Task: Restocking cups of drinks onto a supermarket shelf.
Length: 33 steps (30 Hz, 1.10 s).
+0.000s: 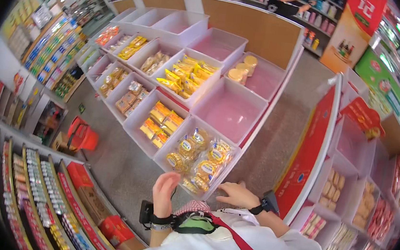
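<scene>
In front of me is a white plastic bin (159, 159) with several clear packs of round cookies (199, 156) carrying yellow and blue labels. My left hand (164, 193) is raised at the bin's near left corner, its fingers stretched out and holding nothing. By the near right corner, my right hand (239, 196) has its fingers extended towards the bin wall, and I see nothing in it. Whether it touches the wall I cannot tell. Just beyond the cookies, another bin holds yellow-wrapped snack packs (161, 123).
An unfilled bin (230, 109) adjoins the cookies, with jars of pale yellow lids (241, 70) behind it. Another snack display with a red front (306, 149) stands across the right aisle. A red basket (83, 134) sits on the floor at left, near the shelves (53, 197).
</scene>
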{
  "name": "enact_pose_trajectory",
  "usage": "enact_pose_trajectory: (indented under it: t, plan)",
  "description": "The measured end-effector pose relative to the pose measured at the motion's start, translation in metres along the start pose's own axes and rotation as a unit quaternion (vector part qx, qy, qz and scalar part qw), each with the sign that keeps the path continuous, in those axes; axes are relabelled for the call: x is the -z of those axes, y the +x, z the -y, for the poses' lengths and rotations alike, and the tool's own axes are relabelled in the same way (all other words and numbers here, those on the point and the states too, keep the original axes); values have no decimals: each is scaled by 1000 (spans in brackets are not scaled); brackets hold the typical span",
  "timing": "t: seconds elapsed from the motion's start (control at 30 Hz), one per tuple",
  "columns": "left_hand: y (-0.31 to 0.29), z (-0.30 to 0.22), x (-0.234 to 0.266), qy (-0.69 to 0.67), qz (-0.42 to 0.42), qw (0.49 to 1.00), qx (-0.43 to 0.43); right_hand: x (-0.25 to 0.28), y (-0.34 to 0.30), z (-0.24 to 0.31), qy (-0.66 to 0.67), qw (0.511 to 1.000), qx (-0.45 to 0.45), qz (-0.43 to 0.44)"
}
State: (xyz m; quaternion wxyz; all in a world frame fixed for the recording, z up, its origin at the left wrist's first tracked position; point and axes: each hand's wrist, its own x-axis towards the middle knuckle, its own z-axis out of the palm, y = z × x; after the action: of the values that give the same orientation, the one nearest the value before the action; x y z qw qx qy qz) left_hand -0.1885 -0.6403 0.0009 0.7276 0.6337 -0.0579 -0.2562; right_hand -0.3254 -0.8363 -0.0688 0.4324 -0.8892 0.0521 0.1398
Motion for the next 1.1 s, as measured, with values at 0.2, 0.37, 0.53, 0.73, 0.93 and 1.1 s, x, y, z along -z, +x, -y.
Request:
enact_pose_trajectory:
  t: [0.2,0.37,0.53,0.73,0.93,1.1]
  plan:
    - [-51,7,-22,-50,-141,988,-29,61,6,-60,3,998,32,47]
    - [-80,28,-20,-85,-225,969,-56,111,26,-51,50,997,36,36]
    - [-93,35,-31,-94,-250,959,-94,146,36,-41,122,980,106,-117]
    - [-107,35,-42,-122,-332,928,-119,183,72,-60,96,978,111,-148]
    - [-101,40,-89,-100,-431,883,-155,250,135,-78,106,947,211,-219]
    - [-62,48,-156,-124,-517,831,-164,307,227,-134,47,938,220,-262]
